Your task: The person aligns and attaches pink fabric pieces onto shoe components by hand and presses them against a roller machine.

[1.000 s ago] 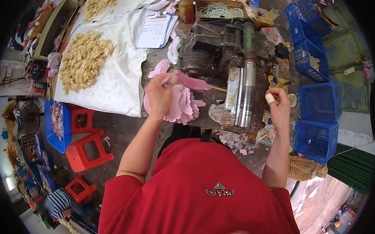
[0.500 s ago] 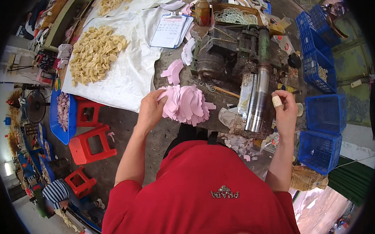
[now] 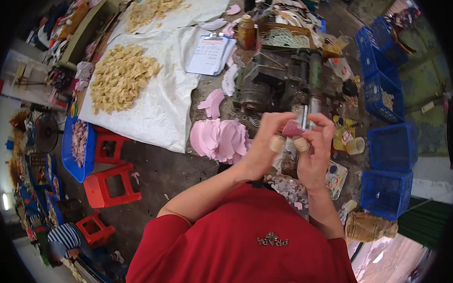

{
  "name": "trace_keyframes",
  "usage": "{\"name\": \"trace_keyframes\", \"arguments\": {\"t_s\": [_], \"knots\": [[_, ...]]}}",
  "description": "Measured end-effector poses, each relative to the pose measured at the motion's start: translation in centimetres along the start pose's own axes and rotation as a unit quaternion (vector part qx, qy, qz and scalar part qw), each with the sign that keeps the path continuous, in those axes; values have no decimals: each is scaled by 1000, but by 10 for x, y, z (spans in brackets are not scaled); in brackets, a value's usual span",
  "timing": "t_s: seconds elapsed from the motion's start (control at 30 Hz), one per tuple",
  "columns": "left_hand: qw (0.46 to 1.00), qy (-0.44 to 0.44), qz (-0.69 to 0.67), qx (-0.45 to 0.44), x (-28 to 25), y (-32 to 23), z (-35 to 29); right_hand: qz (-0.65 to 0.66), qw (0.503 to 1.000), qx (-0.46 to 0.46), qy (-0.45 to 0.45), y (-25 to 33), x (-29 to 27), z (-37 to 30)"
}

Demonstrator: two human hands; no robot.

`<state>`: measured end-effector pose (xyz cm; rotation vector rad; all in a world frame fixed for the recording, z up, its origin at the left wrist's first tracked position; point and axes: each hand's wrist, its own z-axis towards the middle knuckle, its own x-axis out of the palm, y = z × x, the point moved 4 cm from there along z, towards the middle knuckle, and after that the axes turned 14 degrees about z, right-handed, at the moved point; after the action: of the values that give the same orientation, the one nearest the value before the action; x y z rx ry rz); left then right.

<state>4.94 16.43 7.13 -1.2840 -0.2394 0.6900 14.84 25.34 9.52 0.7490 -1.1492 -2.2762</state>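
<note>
Both hands are raised together over the work table's front edge, in front of a dark machine (image 3: 267,80) with a shiny metal roller (image 3: 313,107). My left hand (image 3: 264,147) and my right hand (image 3: 314,156) pinch a small curved pink piece (image 3: 292,129) between their fingers. Its visible face looks darker than the other pink pieces. Beige wraps cover a digit on each hand. Left of my hands lies a heap of curved pale pink pieces (image 3: 219,140), with a few loose pink pieces (image 3: 212,103) just behind it. My hands hide much of the roller.
A white sheet (image 3: 173,108) carries heaps of yellowish pieces (image 3: 122,78). Behind the pink heap are a clipboard (image 3: 209,55) and a brown bottle (image 3: 246,32). Blue crates (image 3: 388,188) stand at right; red stools (image 3: 111,185) and a blue tub (image 3: 77,154) stand left. A person in stripes sits lower left.
My left hand has left the pink heap and moved right. My right hand has come inward from beside the roller, and both now hold a pink piece. The view has shifted slightly.
</note>
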Motion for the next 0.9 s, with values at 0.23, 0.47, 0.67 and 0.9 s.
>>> {"name": "trace_keyframes", "arguments": {"t_s": [0.23, 0.47, 0.67, 0.9], "knots": [[809, 194, -449, -326, 10, 14, -25, -52, 982, -162, 84, 22, 6, -9], [964, 95, -126, -212, 4, 21, -8, -31, 996, -45, 72, 7, -18, -12], [984, 48, 164, -40, 12, -6, -9, 60, 987, 141, 51, -5, -8, -11], [912, 16, 383, 144, 16, -6, -13, 175, 935, 296, 81, -11, -10, -12]]}}
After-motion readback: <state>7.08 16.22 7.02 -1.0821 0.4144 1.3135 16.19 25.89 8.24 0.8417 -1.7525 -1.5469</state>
